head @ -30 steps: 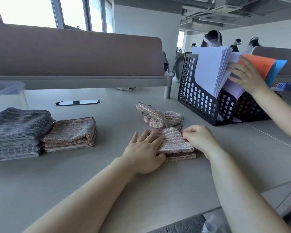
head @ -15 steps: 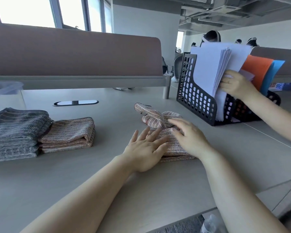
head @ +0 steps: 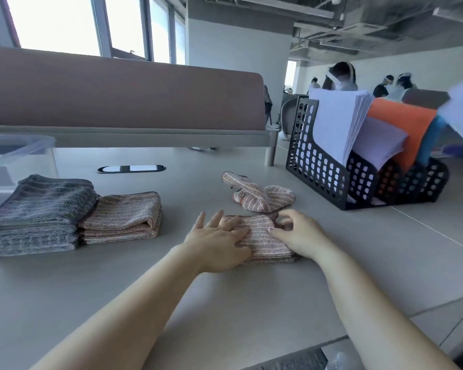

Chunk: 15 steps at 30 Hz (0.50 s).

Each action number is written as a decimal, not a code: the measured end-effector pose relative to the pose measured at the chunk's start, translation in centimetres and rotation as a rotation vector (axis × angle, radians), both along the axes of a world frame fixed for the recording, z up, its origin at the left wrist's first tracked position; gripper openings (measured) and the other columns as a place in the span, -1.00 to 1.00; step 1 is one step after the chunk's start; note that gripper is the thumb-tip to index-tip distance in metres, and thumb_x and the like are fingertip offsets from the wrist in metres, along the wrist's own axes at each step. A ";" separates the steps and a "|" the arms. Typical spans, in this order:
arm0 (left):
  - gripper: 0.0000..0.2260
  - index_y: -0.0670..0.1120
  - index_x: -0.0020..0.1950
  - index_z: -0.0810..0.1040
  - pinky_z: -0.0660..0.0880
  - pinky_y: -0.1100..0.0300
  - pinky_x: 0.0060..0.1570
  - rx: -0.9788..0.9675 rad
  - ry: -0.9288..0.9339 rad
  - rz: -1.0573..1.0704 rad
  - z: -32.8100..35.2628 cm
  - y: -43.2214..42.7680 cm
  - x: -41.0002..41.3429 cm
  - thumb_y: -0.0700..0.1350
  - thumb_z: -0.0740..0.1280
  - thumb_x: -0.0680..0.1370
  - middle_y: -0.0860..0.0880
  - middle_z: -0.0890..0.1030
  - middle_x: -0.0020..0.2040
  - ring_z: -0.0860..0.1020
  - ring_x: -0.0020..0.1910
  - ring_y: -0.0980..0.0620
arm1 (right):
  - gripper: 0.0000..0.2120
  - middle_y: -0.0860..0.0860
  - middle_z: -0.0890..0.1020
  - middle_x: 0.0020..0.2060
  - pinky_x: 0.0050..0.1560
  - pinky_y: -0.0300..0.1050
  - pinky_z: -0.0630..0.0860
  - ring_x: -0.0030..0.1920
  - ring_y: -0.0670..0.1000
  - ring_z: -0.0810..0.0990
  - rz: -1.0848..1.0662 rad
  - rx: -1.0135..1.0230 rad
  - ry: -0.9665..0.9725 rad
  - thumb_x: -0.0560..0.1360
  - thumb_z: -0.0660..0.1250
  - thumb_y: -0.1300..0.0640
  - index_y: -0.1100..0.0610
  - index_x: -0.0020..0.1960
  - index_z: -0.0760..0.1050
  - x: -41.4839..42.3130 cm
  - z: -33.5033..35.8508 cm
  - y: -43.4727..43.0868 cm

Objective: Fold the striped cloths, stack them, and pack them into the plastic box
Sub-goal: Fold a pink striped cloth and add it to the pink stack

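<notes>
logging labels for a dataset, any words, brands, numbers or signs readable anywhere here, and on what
None: no word, number, brand or sign can be read in this view.
The white sheets in the black file rack: only blank faces show.
The plastic box, the folded cloth and the grey cloth stack: no label or print visible.

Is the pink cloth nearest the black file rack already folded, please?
No, that pink cloth lies crumpled in a loose heap beside the black file rack.
</notes>
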State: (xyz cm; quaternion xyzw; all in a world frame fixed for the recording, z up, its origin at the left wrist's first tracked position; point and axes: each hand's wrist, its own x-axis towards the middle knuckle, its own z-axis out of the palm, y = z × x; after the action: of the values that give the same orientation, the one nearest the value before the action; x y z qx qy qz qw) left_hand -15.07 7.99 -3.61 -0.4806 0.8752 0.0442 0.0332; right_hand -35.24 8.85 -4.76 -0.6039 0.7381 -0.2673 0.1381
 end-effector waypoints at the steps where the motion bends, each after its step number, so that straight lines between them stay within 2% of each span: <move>1: -0.46 0.13 0.55 0.01 -0.34 -0.11 0.45 -0.010 -0.016 0.006 0.2 0.0 0.6 0.18 -0.02 0.58 0.08 -0.11 0.58 -0.26 0.53 -0.02 | -0.50 -0.09 0.59 0.16 0.24 -0.07 0.42 0.20 -0.01 0.53 0.026 -0.005 -0.071 0.38 0.44 -0.06 -0.01 0.28 0.44 0.8 0.1 0.0; 4: -0.50 0.04 0.52 0.17 -0.24 -0.07 0.49 -0.090 -0.012 -0.008 0.8 0.6 1.9 0.08 0.08 0.58 0.02 -0.03 0.58 -0.16 0.55 -0.04 | -0.53 -0.07 0.57 0.05 0.19 -0.12 0.44 0.12 -0.02 0.55 0.079 0.016 -0.168 0.37 0.45 0.07 0.02 0.24 0.44 3.4 0.3 -0.6; 6: -0.55 0.01 0.44 0.31 0.05 0.05 0.46 -0.168 0.112 -0.047 0.8 1.1 2.4 -0.01 0.16 0.54 0.00 0.21 0.52 0.10 0.52 -0.04 | -0.57 -0.03 0.58 0.04 0.15 -0.10 0.47 0.07 -0.02 0.56 0.108 -0.016 -0.251 0.37 0.45 0.17 0.04 0.20 0.44 5.0 0.5 -1.2; 7: -0.57 0.01 0.41 0.34 0.20 0.09 0.36 -0.170 0.206 -0.050 0.7 1.4 2.5 -0.01 0.18 0.53 0.00 0.32 0.46 0.24 0.46 -0.05 | -0.58 -0.01 0.58 0.02 0.09 -0.13 0.48 0.04 -0.02 0.55 0.120 -0.031 -0.314 0.37 0.45 0.21 0.06 0.19 0.44 5.6 0.6 -1.4; 9: -0.52 0.07 0.43 0.28 0.32 0.11 0.22 -0.128 0.355 0.007 0.6 2.0 2.7 0.17 0.18 0.53 0.01 0.44 0.37 0.37 0.36 -0.06 | -0.58 0.01 0.56 -0.04 -0.09 -0.25 0.45 -0.03 -0.04 0.53 0.124 -0.048 -0.500 0.39 0.43 0.27 0.11 0.21 0.44 6.8 1.4 -2.0; 11: -0.29 0.11 0.47 0.15 0.37 0.09 0.19 -0.154 0.416 0.083 0.6 2.3 2.7 0.40 0.18 0.42 0.03 0.47 0.33 0.42 0.32 -0.04 | -0.59 0.10 0.59 -0.03 -0.14 -0.20 0.48 -0.12 0.00 0.57 0.101 -0.058 -0.774 0.40 0.43 0.28 0.17 0.22 0.45 8.0 2.4 -2.7; 12: -0.20 0.12 0.49 0.08 0.39 0.09 0.18 -0.200 0.435 0.114 0.8 2.4 2.7 0.43 0.22 0.36 0.04 0.47 0.32 0.43 0.30 -0.03 | -0.57 0.13 0.59 -0.03 -0.15 -0.14 0.51 -0.16 0.02 0.58 0.089 -0.074 -0.892 0.39 0.44 0.26 0.18 0.22 0.44 8.6 3.0 -3.0; 13: -0.16 0.13 0.50 0.02 0.42 0.10 0.15 -0.253 0.470 0.138 1.0 2.4 2.7 0.41 0.27 0.35 0.05 0.47 0.32 0.46 0.28 -0.03 | -0.54 0.14 0.59 -0.05 -0.15 -0.09 0.53 -0.19 0.04 0.59 0.078 -0.089 -0.977 0.38 0.45 0.25 0.17 0.23 0.42 9.2 3.6 -3.3; 15: -0.25 0.19 0.49 0.02 0.48 0.10 0.09 -0.299 0.646 0.202 1.4 1.8 3.1 0.22 0.35 0.41 0.07 0.49 0.29 0.51 0.21 -0.03 | -0.52 0.12 0.57 -0.09 -0.17 -0.05 0.54 -0.23 0.04 0.59 0.115 -0.128 -1.139 0.38 0.45 0.23 0.14 0.25 0.37 10.5 4.8 -3.7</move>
State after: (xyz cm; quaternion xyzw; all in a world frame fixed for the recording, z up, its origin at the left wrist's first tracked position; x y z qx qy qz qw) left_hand -11.94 9.81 -2.18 -0.5254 0.7855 0.0684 -0.3199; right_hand -24.76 5.12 0.00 -0.4108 0.4956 -0.5867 0.4913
